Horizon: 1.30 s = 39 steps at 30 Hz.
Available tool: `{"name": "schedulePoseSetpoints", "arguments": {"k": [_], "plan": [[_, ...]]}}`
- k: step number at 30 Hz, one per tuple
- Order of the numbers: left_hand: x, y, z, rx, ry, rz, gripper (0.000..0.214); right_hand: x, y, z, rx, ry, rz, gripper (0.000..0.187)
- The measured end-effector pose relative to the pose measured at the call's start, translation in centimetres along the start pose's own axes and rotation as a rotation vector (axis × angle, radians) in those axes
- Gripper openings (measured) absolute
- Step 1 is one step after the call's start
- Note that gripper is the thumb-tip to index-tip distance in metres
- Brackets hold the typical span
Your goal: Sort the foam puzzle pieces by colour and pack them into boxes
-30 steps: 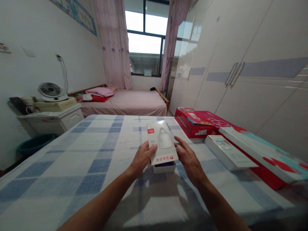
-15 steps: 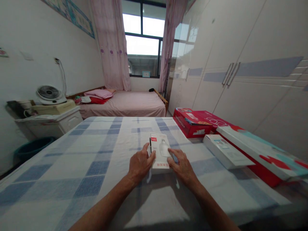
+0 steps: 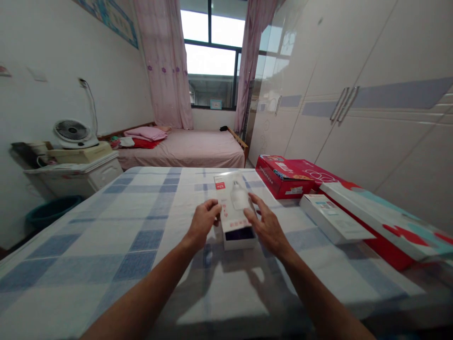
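A small white box with a bulb picture and a red label sits mid-table on the blue-checked cloth [image 3: 106, 245]. Its lid [image 3: 234, 200] is tilted up at the near end, showing the dark inside of the base [image 3: 239, 237]. My left hand [image 3: 202, 223] grips the lid's left edge with curled fingers. On the other side, my right hand [image 3: 266, 225] holds the lid's right edge, fingers pressed along it.
A red box [image 3: 286, 175] lies at the table's right, with a flat white box [image 3: 332, 224] and a long white-and-red box [image 3: 385, 226] beside it. White wardrobe doors [image 3: 354, 104] stand at right. A bed [image 3: 198, 148], fan [image 3: 72, 133] and blue bin [image 3: 49, 210] are beyond.
Half a second ago the lid lay pressed flat on the box under both hands. Now its near end is lifted again and the dark interior shows.
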State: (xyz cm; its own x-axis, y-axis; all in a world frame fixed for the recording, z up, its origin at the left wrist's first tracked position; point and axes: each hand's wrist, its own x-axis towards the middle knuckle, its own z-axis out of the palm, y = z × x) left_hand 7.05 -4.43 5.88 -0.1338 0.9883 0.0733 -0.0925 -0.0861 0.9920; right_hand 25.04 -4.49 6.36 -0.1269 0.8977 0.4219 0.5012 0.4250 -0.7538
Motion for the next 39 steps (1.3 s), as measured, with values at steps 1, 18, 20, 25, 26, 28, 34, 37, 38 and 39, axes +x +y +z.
{"name": "schedulePoseSetpoints", "arguments": {"k": [1, 18, 20, 25, 26, 28, 34, 37, 38, 39], "plan": [[0.9, 0.5, -0.3, -0.129, 0.060, -0.013, 0.020, 0.8, -0.2, -0.4, 0.022, 0.010, -0.014, 0.046], [6.8, -6.8, -4.4, -0.280, 0.451, 0.027, 0.027, 2.4, 0.0, -0.2, -0.284, -0.454, -0.175, 0.015], [6.8, -6.9, -4.6, -0.235, 0.465, 0.049, 0.028, 3.2, 0.4, -0.5, -0.246, -0.417, -0.176, 0.017], [7.0, -7.2, -4.7, -0.211, 0.473, 0.054, 0.031, 5.4, 1.7, -0.7, -0.368, -0.386, -0.220, 0.012], [7.0, -7.2, -4.7, -0.212, 0.473, 0.053, 0.032, 5.7, 1.9, -0.5, -0.390, -0.414, -0.230, 0.013], [6.9, -7.2, -4.6, -0.195, 0.471, 0.059, 0.031, 6.0, 2.1, 0.1, -0.415, -0.441, -0.240, 0.011], [6.3, -6.4, -4.4, -0.120, 0.467, 0.063, 0.024, 6.1, 2.8, 1.4, -0.438, -0.317, -0.237, 0.019], [6.1, -6.1, -4.2, -0.120, 0.474, 0.056, 0.023, 5.5, 3.0, 1.4, -0.409, -0.339, -0.224, 0.028], [6.1, -6.0, -4.1, -0.120, 0.475, 0.052, 0.023, 5.2, 3.0, 1.4, -0.401, -0.345, -0.217, 0.027], [6.1, -6.0, -4.1, -0.116, 0.475, 0.049, 0.023, 4.9, 3.0, 1.4, -0.393, -0.343, -0.206, 0.025]]}}
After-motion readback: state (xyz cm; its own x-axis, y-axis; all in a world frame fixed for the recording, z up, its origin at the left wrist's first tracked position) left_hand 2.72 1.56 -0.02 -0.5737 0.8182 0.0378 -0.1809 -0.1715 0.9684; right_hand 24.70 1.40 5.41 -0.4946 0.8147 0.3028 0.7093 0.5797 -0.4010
